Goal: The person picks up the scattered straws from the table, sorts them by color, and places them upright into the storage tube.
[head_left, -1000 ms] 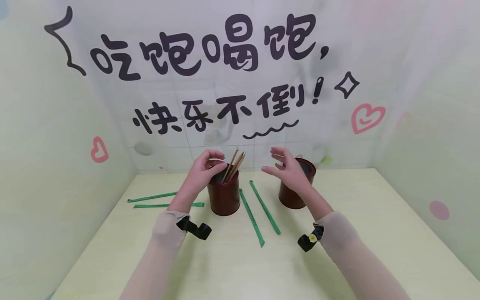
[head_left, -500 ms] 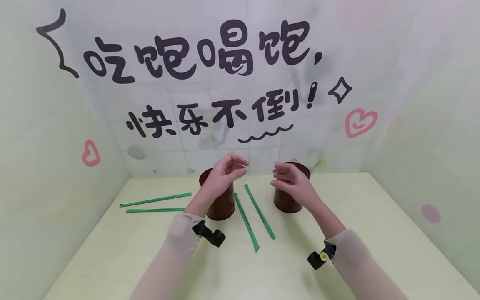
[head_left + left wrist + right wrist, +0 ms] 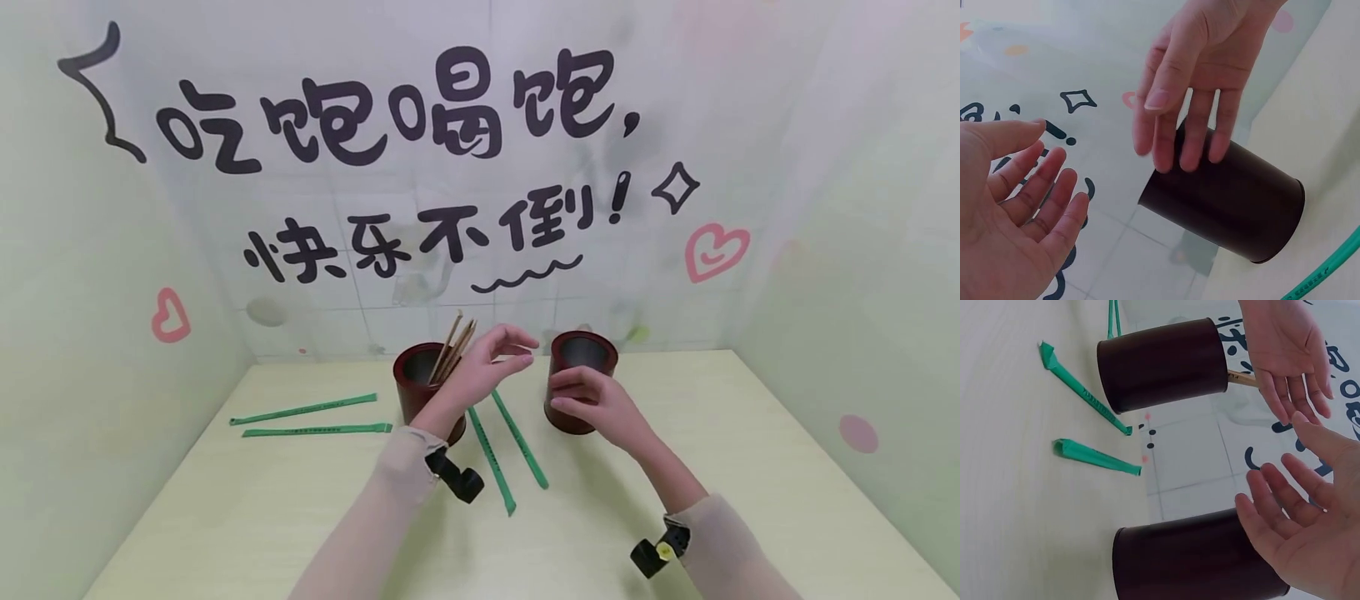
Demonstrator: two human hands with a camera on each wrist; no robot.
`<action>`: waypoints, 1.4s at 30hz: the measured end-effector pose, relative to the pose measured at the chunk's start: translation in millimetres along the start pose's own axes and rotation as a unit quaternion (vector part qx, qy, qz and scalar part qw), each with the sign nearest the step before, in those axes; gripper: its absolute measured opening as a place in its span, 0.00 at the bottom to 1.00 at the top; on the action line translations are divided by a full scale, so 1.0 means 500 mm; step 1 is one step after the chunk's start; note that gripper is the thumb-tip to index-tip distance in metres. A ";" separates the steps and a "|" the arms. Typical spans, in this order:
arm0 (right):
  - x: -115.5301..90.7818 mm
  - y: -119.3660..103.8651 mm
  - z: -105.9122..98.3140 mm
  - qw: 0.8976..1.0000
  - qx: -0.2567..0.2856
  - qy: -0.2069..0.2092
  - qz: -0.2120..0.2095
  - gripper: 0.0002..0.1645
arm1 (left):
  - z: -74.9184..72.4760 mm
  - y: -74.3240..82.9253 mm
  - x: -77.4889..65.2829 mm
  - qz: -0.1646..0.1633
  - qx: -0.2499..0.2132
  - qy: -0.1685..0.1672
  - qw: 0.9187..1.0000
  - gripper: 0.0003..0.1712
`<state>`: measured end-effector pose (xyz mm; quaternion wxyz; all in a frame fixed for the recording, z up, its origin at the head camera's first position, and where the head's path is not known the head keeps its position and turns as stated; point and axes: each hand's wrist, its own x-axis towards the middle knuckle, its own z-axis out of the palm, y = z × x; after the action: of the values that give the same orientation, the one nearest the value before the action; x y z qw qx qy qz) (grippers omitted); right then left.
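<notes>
Two dark red cylindrical cups stand upright. Several thin wooden sticks [image 3: 452,354] lean in the left cup [image 3: 408,396]; one stick end [image 3: 1242,378] pokes past its rim in the right wrist view. The right cup [image 3: 562,423] shows a dark inside with nothing sticking out. My left hand [image 3: 491,367] hovers between the cups, fingers loosely bent, holding nothing; its forearm passes in front of the left cup. In front of the right cup is my right hand [image 3: 600,408], palm inward, fingers relaxed and grasping nothing. Both palms [image 3: 1029,212] show bare in the wrist views.
Two narrow green printed strips [image 3: 311,431] lie left of the left cup. Two more green strips [image 3: 520,440] lie slantwise between the cups. Printed walls [image 3: 847,275] enclose the pale table [image 3: 247,517] at the back and both sides.
My left hand has moved right, away from the left cup's mouth, and the sticks show again. My right hand has come down and nearer, in front of the right cup. The view has shifted slightly.
</notes>
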<state>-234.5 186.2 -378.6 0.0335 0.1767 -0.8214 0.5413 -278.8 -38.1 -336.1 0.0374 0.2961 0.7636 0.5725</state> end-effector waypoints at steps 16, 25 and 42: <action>0.051 0.048 -0.056 0.983 -0.063 0.149 0.084 0.58 | 0.019 -0.052 -0.022 -0.045 -0.003 -0.012 0.999 0.15; 0.053 0.068 -0.058 0.985 -0.073 0.092 0.129 0.59 | 0.032 -0.115 -0.090 -0.171 0.014 -0.001 0.985 0.17; 0.058 0.080 -0.064 0.990 -0.073 0.080 0.095 0.57 | 0.020 -0.165 -0.149 -0.320 0.076 -0.014 0.944 0.12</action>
<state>-279.0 221.8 -393.5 0.0606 0.0515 -0.8665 0.4929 -247.3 -80.5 -434.7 0.2067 0.0456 0.8589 0.4664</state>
